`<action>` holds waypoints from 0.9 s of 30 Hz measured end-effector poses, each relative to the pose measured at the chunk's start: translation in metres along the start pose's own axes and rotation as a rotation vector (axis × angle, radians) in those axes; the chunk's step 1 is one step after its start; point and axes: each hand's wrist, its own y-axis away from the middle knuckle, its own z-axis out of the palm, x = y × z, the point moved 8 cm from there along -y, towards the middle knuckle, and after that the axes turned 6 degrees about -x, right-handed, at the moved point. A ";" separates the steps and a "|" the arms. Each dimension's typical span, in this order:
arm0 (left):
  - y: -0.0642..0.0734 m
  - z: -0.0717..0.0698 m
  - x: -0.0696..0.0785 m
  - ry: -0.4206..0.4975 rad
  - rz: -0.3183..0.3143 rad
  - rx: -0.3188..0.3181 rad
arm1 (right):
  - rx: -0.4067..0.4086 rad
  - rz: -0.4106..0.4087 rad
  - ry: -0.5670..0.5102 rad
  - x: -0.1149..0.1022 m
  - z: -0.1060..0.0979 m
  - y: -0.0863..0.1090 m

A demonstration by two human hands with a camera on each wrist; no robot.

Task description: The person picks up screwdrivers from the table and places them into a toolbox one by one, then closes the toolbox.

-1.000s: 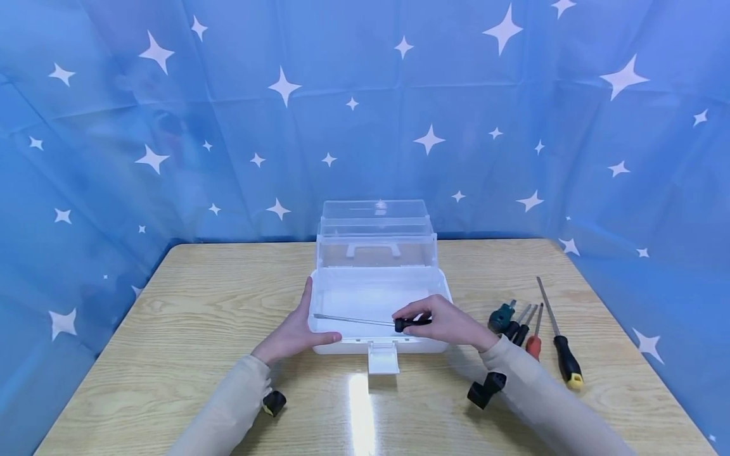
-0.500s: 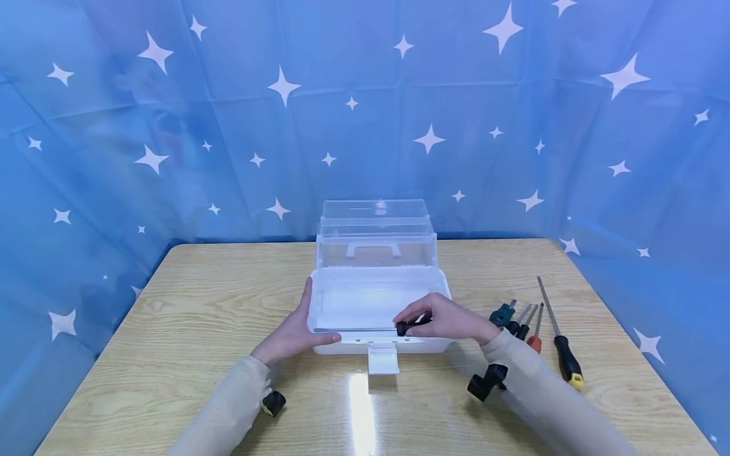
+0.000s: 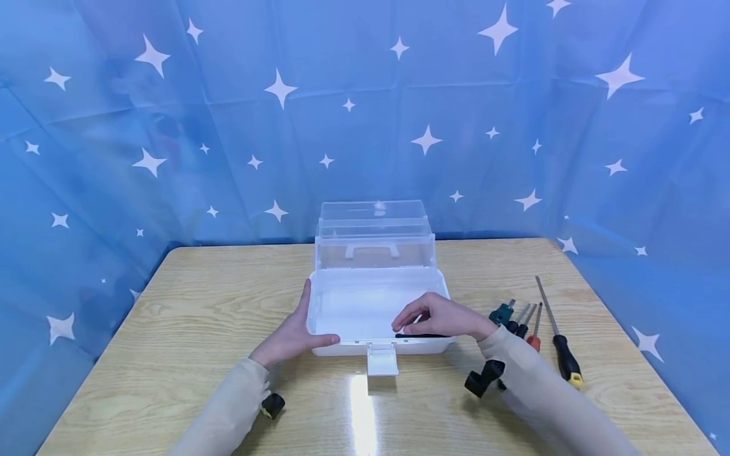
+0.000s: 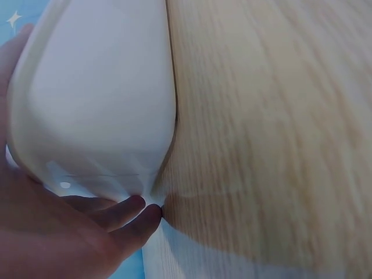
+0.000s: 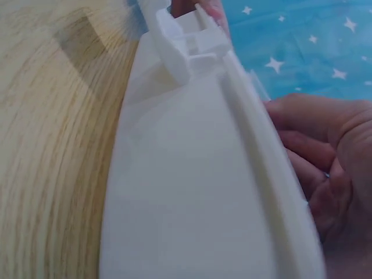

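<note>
So the left hand (image 3: pixel 293 332) spreads over the left end of the white box (image 3: pixel 419 348), likely steadying it; inside, by the near wall, sits the black handle (image 3: pixel 409 336), the right hand (image 3: pixel 440 316) above, pinch unclear.

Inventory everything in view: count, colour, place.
box: 1, white, centre
lid: 1, clear, behind box
lid handle: 1, white, on lid
latch: 1, white, box front
tool handle: 1, black, inside box front
stubby driver: 1, green, right of box
small drivers: 3, two black, one red, beside stubby driver
long driver: 1, black, yellow, far right
table: 1, light wood, under box
curtain: 1, starred blue, behind table
wrist cameras: 2, black, cuffs
sleeves: 2, cream, lower frame
left grip: 1, bare, box's left front corner
right grip: 1, bare, over tool handle
</note>
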 end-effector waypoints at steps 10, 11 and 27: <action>0.002 0.000 0.000 -0.007 -0.002 -0.002 | 0.055 0.015 0.032 -0.009 -0.008 0.015; 0.002 0.000 0.000 -0.007 -0.004 -0.003 | 0.062 0.016 0.032 -0.009 -0.009 0.017; 0.000 0.001 0.002 0.004 0.006 -0.015 | 0.164 0.046 0.049 -0.010 -0.026 0.050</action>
